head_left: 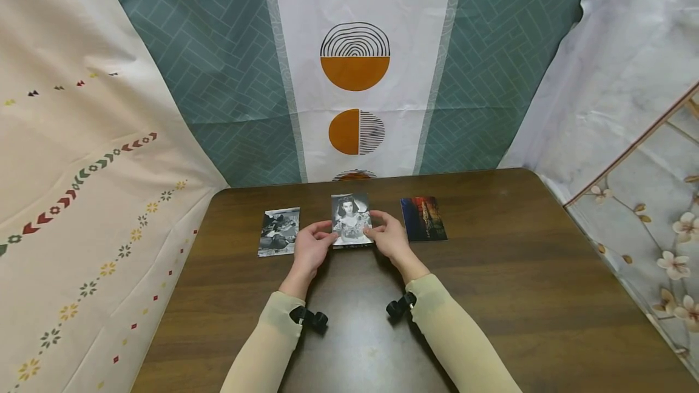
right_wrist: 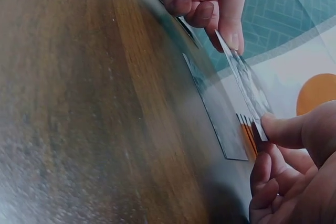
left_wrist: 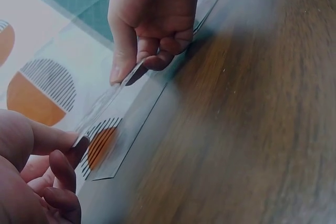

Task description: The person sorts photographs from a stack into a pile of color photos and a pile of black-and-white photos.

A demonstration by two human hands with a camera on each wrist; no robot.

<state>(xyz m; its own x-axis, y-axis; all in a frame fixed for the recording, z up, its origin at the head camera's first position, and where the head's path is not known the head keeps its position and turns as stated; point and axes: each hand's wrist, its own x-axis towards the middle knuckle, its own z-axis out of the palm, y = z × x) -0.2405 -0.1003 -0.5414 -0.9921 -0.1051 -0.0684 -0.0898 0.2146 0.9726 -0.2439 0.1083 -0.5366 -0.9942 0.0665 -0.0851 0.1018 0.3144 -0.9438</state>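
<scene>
Both hands hold a black-and-white photo (head_left: 351, 218) of a person with dark hair, raised a little above the table. My left hand (head_left: 312, 247) pinches its lower left edge between thumb and fingers; my right hand (head_left: 391, 239) pinches the lower right edge. Seen nearly edge-on in the right wrist view, the held photo (right_wrist: 244, 85) is tilted, and whether it is one sheet or several I cannot tell. Under it a flat card (right_wrist: 215, 114) lies on the tabletop, mostly hidden in the head view.
Another black-and-white photo (head_left: 279, 232) lies left of the left hand. A dark blue and orange picture (head_left: 424, 219) lies beyond the right hand. All rest near the back of the brown wooden table (head_left: 491, 296). Patterned cloths (head_left: 229, 65) hang behind and at the sides.
</scene>
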